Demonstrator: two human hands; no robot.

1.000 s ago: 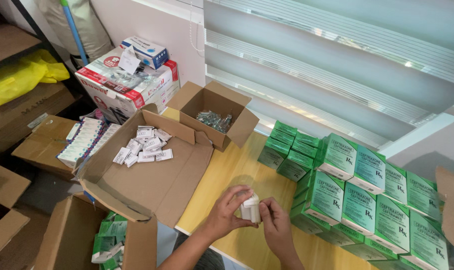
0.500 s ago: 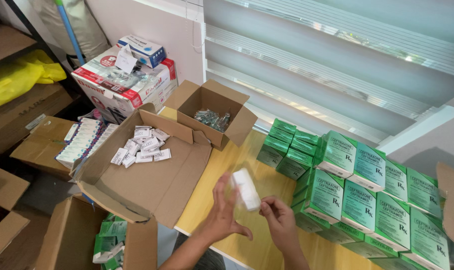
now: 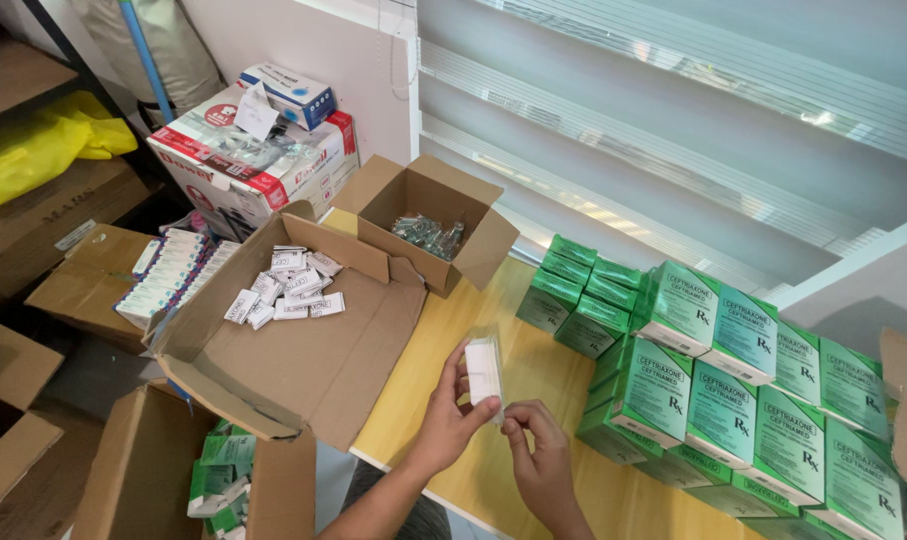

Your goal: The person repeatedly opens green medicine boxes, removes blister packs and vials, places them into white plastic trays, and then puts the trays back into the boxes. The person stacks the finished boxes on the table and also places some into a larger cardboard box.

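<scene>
1. Left hand [image 3: 451, 420] gripped a small white box [image 3: 483, 370], upright above the yellow table [image 3: 533, 370]; right hand [image 3: 543, 455] pinched its lower corner.
2. Big open carton [image 3: 293, 330] held a loose pile of white packets [image 3: 283, 290].
3. Small open carton [image 3: 428, 215] held clear vials [image 3: 428, 235].
4. Green boxes [image 3: 733, 380] were stacked on the table to the right.
5. Floor carton [image 3: 163, 470] held green boxes too.

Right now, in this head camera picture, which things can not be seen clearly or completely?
- Small white plastic tray: the left hand covers its lower part.
- Shiny packets in the small open brown cardboard box: too small to identify.
- Green and white cartons: the stack is cut off by the right and bottom edges.
- Right hand: its wrist leaves the bottom edge.
</scene>
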